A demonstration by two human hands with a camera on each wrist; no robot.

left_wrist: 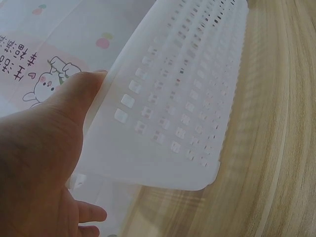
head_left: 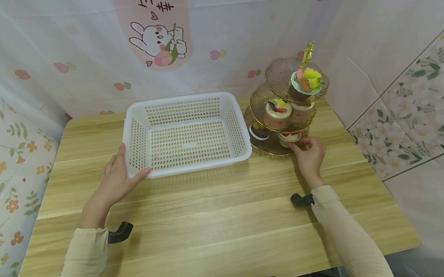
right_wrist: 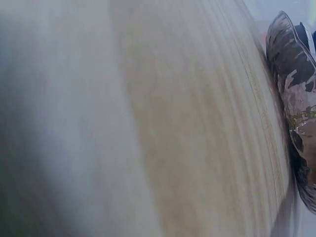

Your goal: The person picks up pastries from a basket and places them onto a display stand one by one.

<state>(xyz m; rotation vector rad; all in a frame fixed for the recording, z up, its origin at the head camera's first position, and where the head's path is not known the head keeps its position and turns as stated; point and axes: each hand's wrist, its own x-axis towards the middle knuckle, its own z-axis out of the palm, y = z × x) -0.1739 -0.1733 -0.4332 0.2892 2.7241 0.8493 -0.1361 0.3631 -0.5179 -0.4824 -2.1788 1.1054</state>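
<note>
A white plastic basket (head_left: 192,167) with slotted walls lies near the back of the table. My left hand (head_left: 115,177) grips its front left corner, the thumb over the rim. The left wrist view also shows this hand (left_wrist: 49,148) at the basket's wall (left_wrist: 163,108). To the right stands a three-tier cake stand (head_left: 256,104) of clear trays with gold rims. At its lowest tier my right hand (head_left: 311,156) pinches a small cupcake (head_left: 289,138), partly hidden by the fingers. In the right wrist view only the edge of the stand (right_wrist: 296,98) shows; the hand's fingers are out of sight.
A cupcake with fruit (head_left: 306,81) sits on the top tier. The middle tier holds a cream-topped cake cup (head_left: 277,114) and another beside it; a dark cupcake (head_left: 259,131) is on the lowest tier. A printed curtain (head_left: 211,28) hangs behind the wooden table (head_left: 214,228).
</note>
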